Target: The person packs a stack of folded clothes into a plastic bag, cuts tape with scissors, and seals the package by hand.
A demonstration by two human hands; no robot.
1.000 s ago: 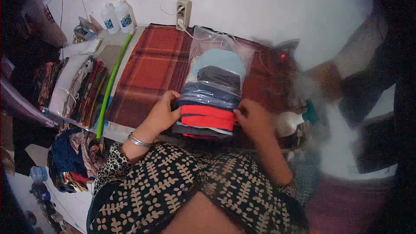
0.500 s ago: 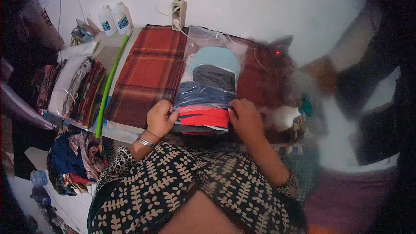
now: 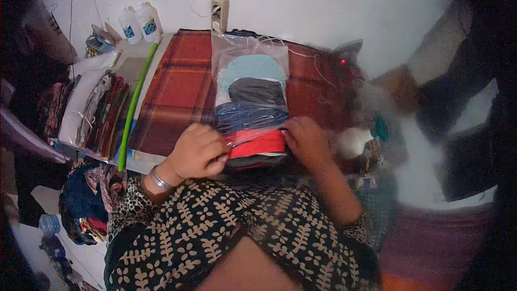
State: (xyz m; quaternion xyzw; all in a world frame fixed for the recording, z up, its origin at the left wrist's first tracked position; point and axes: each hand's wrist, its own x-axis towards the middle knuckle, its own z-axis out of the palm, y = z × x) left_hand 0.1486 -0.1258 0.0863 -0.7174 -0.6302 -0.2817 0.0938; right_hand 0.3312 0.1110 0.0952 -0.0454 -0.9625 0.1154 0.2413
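A stack of folded clothes [image 3: 257,145] lies partly inside a clear plastic bag [image 3: 252,47]. Light blue, dark grey and navy folds show through the film, while red and black folds stick out at the near end. At the bag's left edge, my left hand [image 3: 200,152] is closed with its fingers curled, beside the red fold; its fingertips are partly hidden. My right hand [image 3: 307,139] pinches the bag's edge on the right, next to the red fold.
Under the bag is a red plaid cloth [image 3: 183,83]. To the left are a green strip [image 3: 135,108] and a pile of folded fabrics [image 3: 89,110]. Two white bottles [image 3: 139,23] and a power strip [image 3: 219,15] are at the wall. Loose clothes [image 3: 89,199] hang lower left.
My left hand has moved down and turned, its back now facing up more. The bag's far end has shifted left and lies flatter. My right hand stays at the right edge.
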